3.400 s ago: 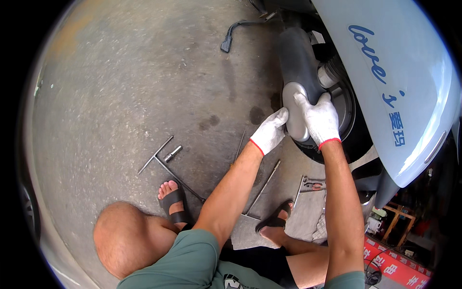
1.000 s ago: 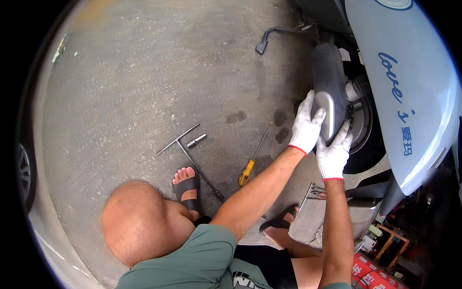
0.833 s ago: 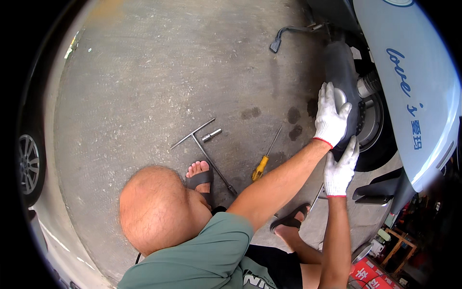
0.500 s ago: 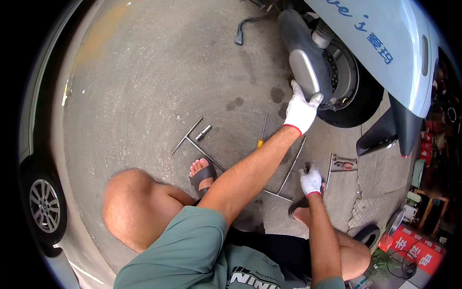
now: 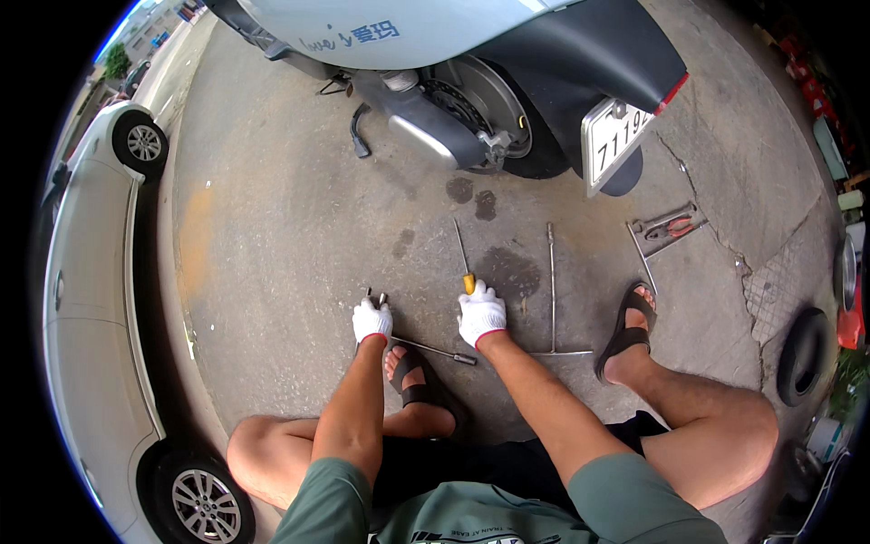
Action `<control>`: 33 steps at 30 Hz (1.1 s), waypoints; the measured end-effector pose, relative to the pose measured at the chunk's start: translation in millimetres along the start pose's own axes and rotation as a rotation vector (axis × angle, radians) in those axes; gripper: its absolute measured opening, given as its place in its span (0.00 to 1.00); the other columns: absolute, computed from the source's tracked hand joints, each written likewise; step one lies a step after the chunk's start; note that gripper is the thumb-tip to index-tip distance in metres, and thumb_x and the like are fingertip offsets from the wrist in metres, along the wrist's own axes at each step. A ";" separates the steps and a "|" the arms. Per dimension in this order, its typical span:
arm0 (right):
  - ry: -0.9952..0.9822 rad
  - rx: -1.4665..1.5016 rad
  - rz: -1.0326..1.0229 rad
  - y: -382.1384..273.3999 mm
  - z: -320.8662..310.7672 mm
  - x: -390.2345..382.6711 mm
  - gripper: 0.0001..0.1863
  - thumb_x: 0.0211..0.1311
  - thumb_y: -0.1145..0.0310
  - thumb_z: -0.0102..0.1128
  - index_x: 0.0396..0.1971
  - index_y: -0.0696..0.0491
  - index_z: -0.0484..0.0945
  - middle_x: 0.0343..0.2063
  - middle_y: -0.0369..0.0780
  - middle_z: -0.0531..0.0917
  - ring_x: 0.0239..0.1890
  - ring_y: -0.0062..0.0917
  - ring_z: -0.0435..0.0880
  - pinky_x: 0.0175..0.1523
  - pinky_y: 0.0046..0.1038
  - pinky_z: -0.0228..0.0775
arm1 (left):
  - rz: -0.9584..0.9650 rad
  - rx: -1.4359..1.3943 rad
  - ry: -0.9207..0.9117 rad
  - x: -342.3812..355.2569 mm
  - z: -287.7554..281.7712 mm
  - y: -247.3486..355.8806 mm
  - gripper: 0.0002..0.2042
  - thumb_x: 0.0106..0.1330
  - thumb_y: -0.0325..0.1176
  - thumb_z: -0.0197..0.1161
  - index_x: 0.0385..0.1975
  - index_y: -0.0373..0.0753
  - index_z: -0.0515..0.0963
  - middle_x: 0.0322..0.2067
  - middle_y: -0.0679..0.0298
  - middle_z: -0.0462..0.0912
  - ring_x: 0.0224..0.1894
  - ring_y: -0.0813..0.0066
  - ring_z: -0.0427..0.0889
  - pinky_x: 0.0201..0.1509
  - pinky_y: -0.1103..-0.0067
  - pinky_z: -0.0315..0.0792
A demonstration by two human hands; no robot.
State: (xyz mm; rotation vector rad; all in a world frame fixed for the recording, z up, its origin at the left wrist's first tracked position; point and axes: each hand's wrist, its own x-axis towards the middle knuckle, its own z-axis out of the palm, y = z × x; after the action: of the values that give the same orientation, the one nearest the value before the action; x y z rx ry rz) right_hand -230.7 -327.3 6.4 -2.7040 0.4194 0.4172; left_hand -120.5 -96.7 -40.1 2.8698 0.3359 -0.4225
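Observation:
My left hand (image 5: 372, 324), in a white knitted glove with a red cuff, is closed over the crossbar of a T-handle wrench (image 5: 435, 350). The wrench shaft slants across the pavement toward my left foot. A small metal socket (image 5: 382, 298) sticks out just past the gloved fingers; whether they also grip it is hidden. My right hand (image 5: 482, 315), gloved alike, closes at the end of the yellow handle of a screwdriver (image 5: 468, 283). Its thin blade points away from me. To its right lies a second T-handle wrench (image 5: 553, 290), its crossbar nearest me.
Ahead stands a pale blue scooter (image 5: 435, 36), with its rear wheel (image 5: 535, 150) and plate. A cable with a black connector (image 5: 361, 145) hangs by it. Pliers (image 5: 678, 227) rest right, beside another T-handle (image 5: 644, 258). A white car (image 5: 100, 299) is at left, a loose tyre (image 5: 803, 356) at right.
My view has swung left, showing more of the car and plate. My right-side reach is over: the left hand has left the scooter's wheel cover for the wrench; the right has moved to the screwdriver.

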 end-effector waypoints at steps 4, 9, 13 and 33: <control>-0.036 -0.060 0.052 46.2 18.6 0.2 0.18 0.58 0.59 0.61 0.48 0.47 0.78 0.47 0.45 0.78 0.50 0.41 0.79 0.52 0.42 0.74 | 0.083 0.084 0.048 -22.6 22.7 13.7 0.22 0.59 0.41 0.66 0.48 0.33 0.73 0.44 0.43 0.80 0.49 0.45 0.81 0.54 0.59 0.76; 0.045 0.147 0.357 99.7 -3.7 -26.0 0.22 0.51 0.65 0.62 0.46 0.55 0.71 0.46 0.47 0.81 0.51 0.40 0.81 0.55 0.42 0.72 | -0.209 -0.101 -0.035 -42.7 15.5 19.2 0.15 0.63 0.32 0.56 0.47 0.30 0.72 0.43 0.43 0.83 0.36 0.48 0.87 0.36 0.61 0.82; 0.067 0.139 0.536 141.2 -25.0 -39.9 0.24 0.54 0.57 0.66 0.45 0.55 0.70 0.39 0.47 0.85 0.43 0.41 0.86 0.50 0.42 0.76 | -0.474 -0.214 -0.227 -33.9 5.2 -5.4 0.11 0.67 0.26 0.50 0.43 0.26 0.75 0.30 0.47 0.85 0.26 0.52 0.86 0.20 0.60 0.78; 0.056 0.536 0.596 148.9 -12.0 -62.5 0.21 0.52 0.62 0.62 0.47 0.52 0.79 0.42 0.53 0.85 0.48 0.49 0.83 0.52 0.44 0.75 | 0.181 -0.824 -0.422 -43.8 63.3 124.0 0.17 0.64 0.38 0.66 0.43 0.30 0.82 0.32 0.58 0.86 0.32 0.72 0.80 0.40 0.73 0.73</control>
State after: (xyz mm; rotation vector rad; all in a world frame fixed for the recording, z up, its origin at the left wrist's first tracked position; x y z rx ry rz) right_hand -335.7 -449.6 -8.3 -2.0384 1.1753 0.3204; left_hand -145.8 -238.6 -63.1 1.9329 0.1232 -0.6509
